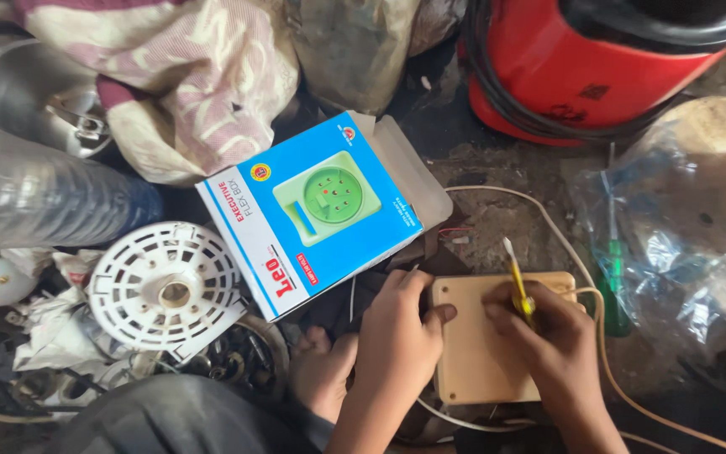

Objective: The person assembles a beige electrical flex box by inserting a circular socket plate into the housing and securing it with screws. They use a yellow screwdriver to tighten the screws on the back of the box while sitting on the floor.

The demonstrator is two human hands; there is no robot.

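Hands meet over 1 cream plastic switch box [476, 353], which lies flat on the dirty ground at the lower middle of the view, just below the blue carton [313, 210]. The left hand [397, 332] clasps the box's left edge, thumb curled over the top face, holding it steady. The right hand [548, 336] rests on the box's right half with its fingers closed around 1 yellow-handled screwdriver [517, 286], shaft pointing down into the box.

Judging by its look, the box is light, stiff moulded plastic with smooth faces, likely to slide or crack if forced; the flat side edges seem the surest place to hold it. 1 white cable [548, 227] loops from its upper right corner and may tug at it.

Counted nearby: 1 green-handled screwdriver [613, 269] on the ground to the right, 1 white perforated round cover [164, 290] to the left, 1 red drum [586, 71] at the top, 1 clear plastic bag [691, 219].
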